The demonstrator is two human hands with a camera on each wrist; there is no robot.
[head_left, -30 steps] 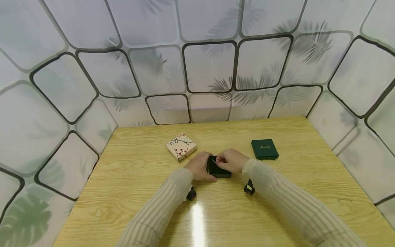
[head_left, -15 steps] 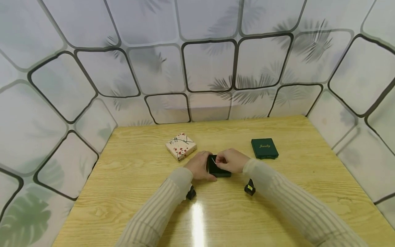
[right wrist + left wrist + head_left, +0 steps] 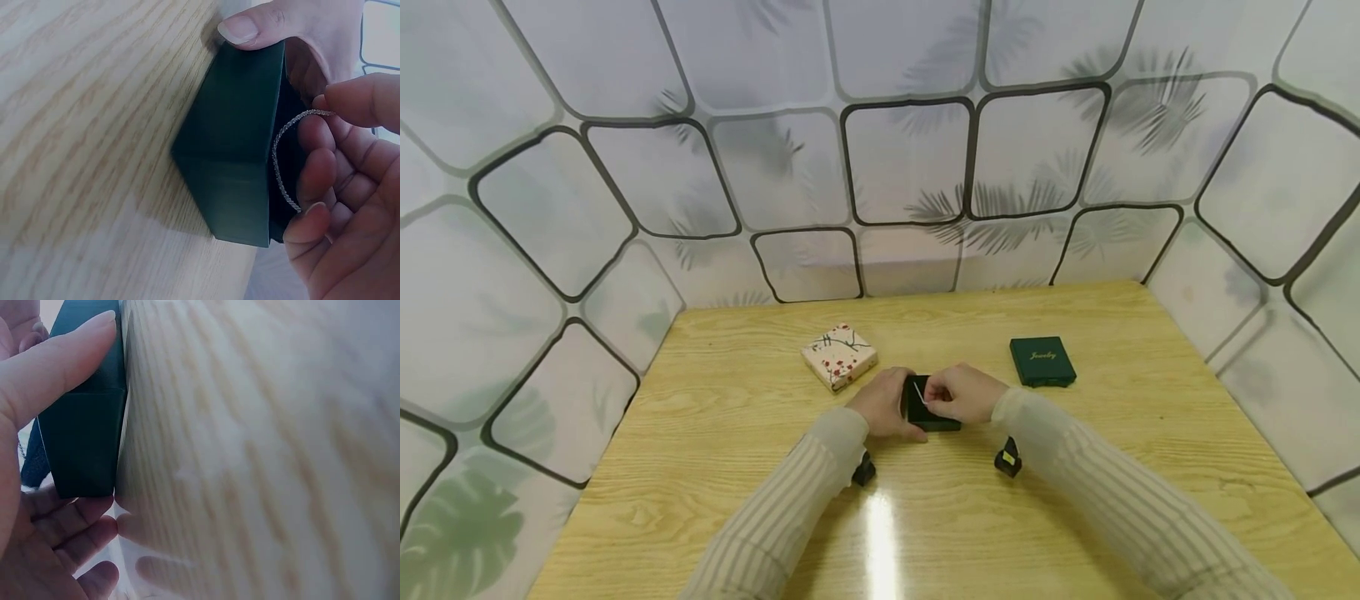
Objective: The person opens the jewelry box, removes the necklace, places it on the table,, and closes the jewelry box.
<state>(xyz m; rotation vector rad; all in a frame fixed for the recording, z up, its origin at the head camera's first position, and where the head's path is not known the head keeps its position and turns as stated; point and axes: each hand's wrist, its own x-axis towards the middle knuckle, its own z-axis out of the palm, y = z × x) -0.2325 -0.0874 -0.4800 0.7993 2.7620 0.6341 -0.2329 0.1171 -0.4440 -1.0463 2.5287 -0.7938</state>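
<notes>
A dark green jewelry box base (image 3: 943, 426) with a black inside sits on the wooden table. My left hand (image 3: 882, 406) grips it from the left, thumb on the near wall and fingers at the far side; the left wrist view shows the thumb lying across the green wall. Over the box's opening, my right hand (image 3: 964, 393) pinches a thin silver bracelet chain (image 3: 279, 147) between thumb and fingers. The chain bows out in a curve in the right wrist view, with part of it hidden by the fingers. Most of the box's inside is hidden too.
A dark green lid (image 3: 1043, 362) marked "Jewelry" lies to the right. Behind my left hand stands a cream box (image 3: 840, 357) with red flowers. The wooden table (image 3: 722, 450) meets patterned curtains (image 3: 910, 167) at the back and sides.
A longer stretch of the chain shows beside my right fingertips than one second ago. My right fingers have shifted slightly. The left hand and the box hold still.
</notes>
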